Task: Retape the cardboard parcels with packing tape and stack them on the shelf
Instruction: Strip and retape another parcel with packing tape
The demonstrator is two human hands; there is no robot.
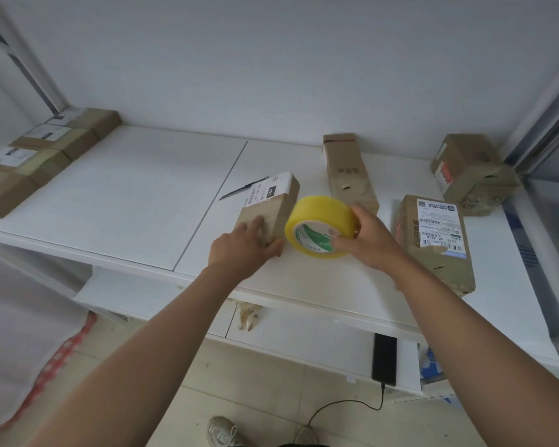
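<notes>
A small cardboard parcel (273,201) with a white label lies on the white shelf board (136,201). My left hand (244,245) grips its near end, fingers on top and thumb at the side. My right hand (365,235) holds a yellow roll of packing tape (320,221) upright just right of that parcel, thumb inside the core. Three more parcels lie to the right: a long one (349,172) behind the roll, a labelled one (436,240) beside my right wrist, and a crumpled one (471,172) at the far right.
A row of taped parcels (42,153) lies along the shelf's left end. A box cutter (242,188) rests just behind the held parcel. Below the board, a lower shelf carries a black device (384,359) with a cable. A metal upright (549,124) bounds the right side.
</notes>
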